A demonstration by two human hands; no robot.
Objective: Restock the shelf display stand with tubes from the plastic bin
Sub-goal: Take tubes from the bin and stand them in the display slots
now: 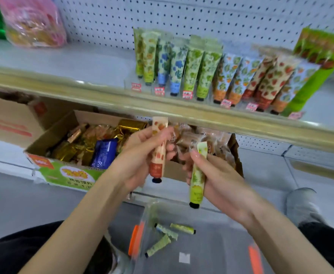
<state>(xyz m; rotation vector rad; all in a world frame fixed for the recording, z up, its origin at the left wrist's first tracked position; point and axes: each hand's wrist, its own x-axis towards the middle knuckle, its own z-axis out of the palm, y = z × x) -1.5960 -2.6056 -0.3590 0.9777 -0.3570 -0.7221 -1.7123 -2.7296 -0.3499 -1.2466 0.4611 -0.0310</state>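
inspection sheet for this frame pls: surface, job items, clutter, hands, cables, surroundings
Surface: upper shelf, bare at left.
Job's things: display stand holds upright tubes; three tubes in the plastic bin.
Clutter: cardboard box of snack packs on the shelf below; pink bag top left.
Hands: left hand holds an orange tube; right hand holds a green tube.
Cables: nothing seen.
Surroundings: pegboard back panel.

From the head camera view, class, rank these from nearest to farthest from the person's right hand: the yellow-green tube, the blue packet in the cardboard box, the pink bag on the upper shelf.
1. yellow-green tube: held in the right hand.
2. blue packet: to the left, in the cardboard box.
3. pink bag: far upper left, on the shelf.
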